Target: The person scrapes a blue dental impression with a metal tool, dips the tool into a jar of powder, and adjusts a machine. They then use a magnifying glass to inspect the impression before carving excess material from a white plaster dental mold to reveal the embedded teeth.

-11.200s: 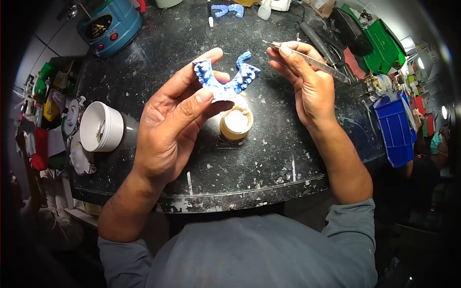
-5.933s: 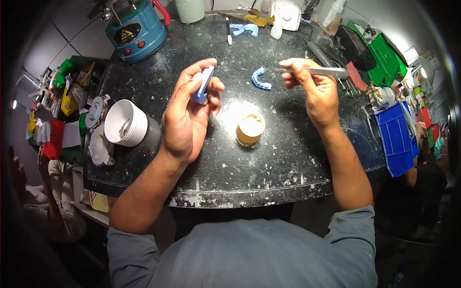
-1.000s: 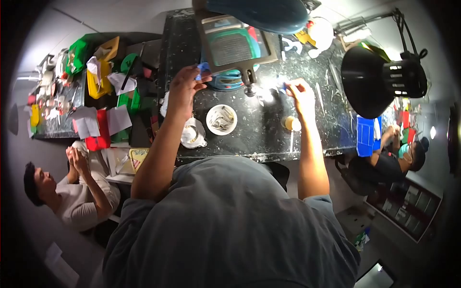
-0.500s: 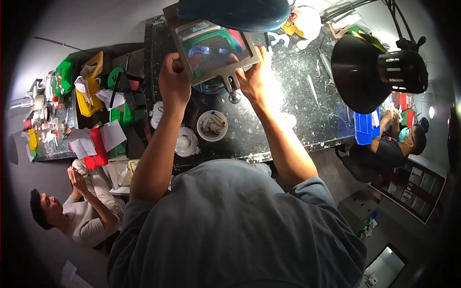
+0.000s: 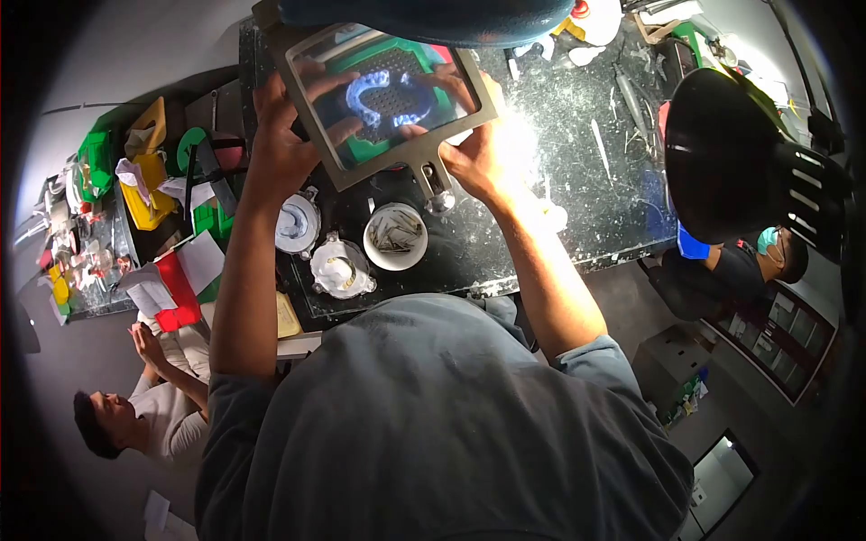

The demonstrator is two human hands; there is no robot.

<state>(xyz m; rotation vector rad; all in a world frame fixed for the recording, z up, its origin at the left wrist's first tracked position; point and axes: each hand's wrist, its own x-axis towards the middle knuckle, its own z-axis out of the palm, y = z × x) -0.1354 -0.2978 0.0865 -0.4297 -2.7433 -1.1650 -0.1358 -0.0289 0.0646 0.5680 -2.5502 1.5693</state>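
Note:
A framed magnifying lens (image 5: 383,95) hangs from the peak over my view, and I see the work through it. Two pale, bluish-lit dental arches show in the lens, a left arch (image 5: 368,97) and a right arch (image 5: 413,115), above a dark perforated surface with a green tray (image 5: 374,52) around it. My left hand (image 5: 287,117) reaches behind the lens, its finger and thumb closed on the left arch's outer edges. My right hand (image 5: 480,149) comes from the other side, finger and thumb about the right arch. Part of both hands is hidden by the frame.
A white bowl of thin instruments (image 5: 395,236) and two white dishes, one round (image 5: 296,224) and one lobed (image 5: 341,268), stand on the black bench. A black lamp (image 5: 726,153) hangs at right. A person (image 5: 158,406) sits at left, another (image 5: 749,270) at right.
The view has shifted, and the lens sits further left. The arches and my fingers now show larger and clearer through it. The bench things appear slightly moved with the view.

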